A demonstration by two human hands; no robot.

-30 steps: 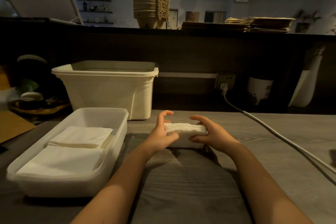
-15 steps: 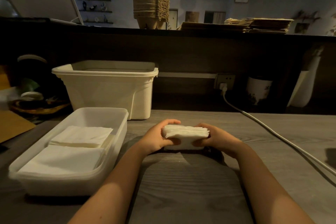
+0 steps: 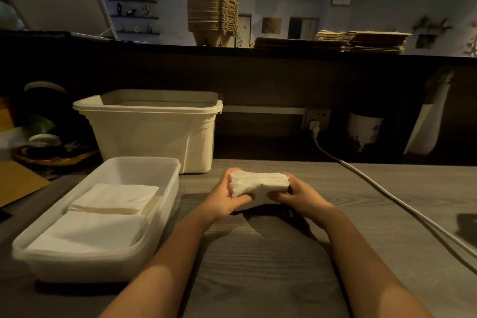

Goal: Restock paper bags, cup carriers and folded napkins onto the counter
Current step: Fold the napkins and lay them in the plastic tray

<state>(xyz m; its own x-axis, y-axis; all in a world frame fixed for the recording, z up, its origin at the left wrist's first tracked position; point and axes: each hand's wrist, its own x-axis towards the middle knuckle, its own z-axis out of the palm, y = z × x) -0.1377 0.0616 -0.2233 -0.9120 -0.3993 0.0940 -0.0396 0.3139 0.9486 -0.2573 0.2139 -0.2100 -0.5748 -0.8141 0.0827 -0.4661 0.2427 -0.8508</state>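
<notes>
Napkin stack: a thick wad of folded white napkins (image 3: 259, 184) sits between both hands over the middle of the grey wood bench (image 3: 258, 253); it appears to be raised just off the surface, with shadow under it.
Left hand: the left hand (image 3: 224, 199) grips the stack's left end, thumb curled along the near face and fingers wrapped behind.
Right hand: the right hand (image 3: 296, 195) grips the right end the same way, thumb at the front and fingers hidden behind the paper.
Shallow tray: a clear plastic tray (image 3: 90, 266) lies on the bench just to the left of the hands, apart from them.
Tray contents: two flat piles of napkins, a far pile (image 3: 116, 197) and a near pile (image 3: 87, 232), side by side along its length and touching; the far end of the tray floor is bare.
Cream bin: a deep, ribbed cream bin (image 3: 154, 137) stands behind the tray against the dark back panel; its inside is hidden from this angle.
Cable: a white cable (image 3: 374, 183) runs from a wall socket (image 3: 316, 117) across the bench to the right of the hands.
Upper bench: a dark raised bench (image 3: 232, 50) crosses the scene beyond the bin.
On it: a nested stack of pulp cup carriers (image 3: 211, 20), and to its right flat piles of brown paper bags (image 3: 361, 40), well apart from the napkins.
</notes>
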